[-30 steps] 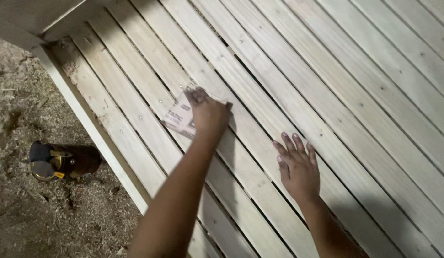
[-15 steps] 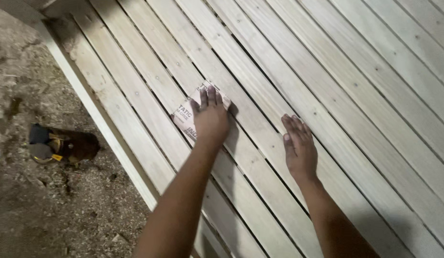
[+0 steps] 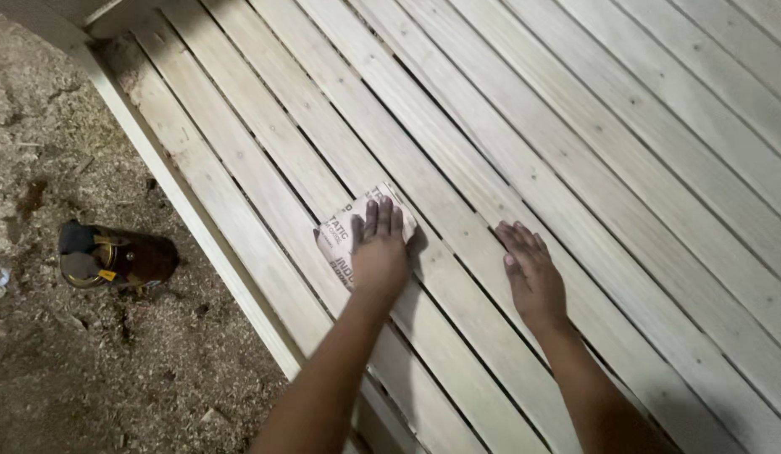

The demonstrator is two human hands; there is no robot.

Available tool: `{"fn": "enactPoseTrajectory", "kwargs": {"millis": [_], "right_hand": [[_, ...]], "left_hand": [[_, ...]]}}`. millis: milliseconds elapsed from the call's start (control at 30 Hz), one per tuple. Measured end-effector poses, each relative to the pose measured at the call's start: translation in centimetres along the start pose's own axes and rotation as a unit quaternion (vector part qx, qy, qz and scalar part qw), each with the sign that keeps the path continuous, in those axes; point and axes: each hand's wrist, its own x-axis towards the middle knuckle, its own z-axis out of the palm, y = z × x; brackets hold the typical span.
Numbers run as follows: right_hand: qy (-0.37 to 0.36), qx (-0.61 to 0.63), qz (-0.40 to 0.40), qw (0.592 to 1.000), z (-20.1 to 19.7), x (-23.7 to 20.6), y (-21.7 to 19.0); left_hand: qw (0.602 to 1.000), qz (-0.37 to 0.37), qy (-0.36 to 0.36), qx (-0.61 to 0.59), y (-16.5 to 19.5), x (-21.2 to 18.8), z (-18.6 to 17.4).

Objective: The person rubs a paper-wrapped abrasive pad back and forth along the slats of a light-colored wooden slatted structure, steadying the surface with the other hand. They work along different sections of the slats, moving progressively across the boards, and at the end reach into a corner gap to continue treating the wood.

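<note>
Two hands, the left hand (image 3: 379, 252) and right hand (image 3: 533, 273), lie on one slatted wooden panel (image 3: 575, 126); one sandpaper sheet (image 3: 344, 240) sits under the left; one dark bottle (image 3: 113, 256) lies left of the panel.

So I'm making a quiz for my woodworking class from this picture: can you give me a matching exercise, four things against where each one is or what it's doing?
Things:
1. left hand
2. right hand
3. sheet of sandpaper
4. dark power tool

Places or states:
A. lying on the sawdust-strewn ground beside the frame
B. resting flat and bare on a slat
C. pressing down on the paper
D. pinned against a pale wooden slat

Pairs: 1-C, 2-B, 3-D, 4-A
</note>
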Motion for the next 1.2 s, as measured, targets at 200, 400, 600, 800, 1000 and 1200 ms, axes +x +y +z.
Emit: {"fn": "enactPoseTrajectory", "kwargs": {"millis": [200,400,600,800,1000,1200], "right_hand": [[0.018,0.081,0.018,0.996,-1.4,-2.6,0.0],[0.0,0.126,0.063,0.99,-1.9,-3.4,-0.3],[-0.004,0.125,0.171,0.977,-1.9,-4.6,-0.7],[-0.007,0.195,0.116,0.974,-2.4,-4.6,0.4],[0.013,0.18,0.098,0.979,-2.3,-5.8,0.4],[0.019,0.234,0.168,0.957,-2.7,-5.5,-0.2]], "left_hand": [[0.982,0.151,-0.115,0.002,11.7,-15.3,5.9],[0.982,0.141,0.095,0.083,5.2,-3.8,3.0],[0.986,0.046,0.054,-0.154,10.7,-4.4,3.9],[0.952,0.231,-0.079,0.184,13.8,-8.7,4.1],[0.965,0.072,-0.098,0.231,8.3,2.1,-3.6],[0.919,0.328,-0.05,0.213,16.1,-11.6,6.3]]}}
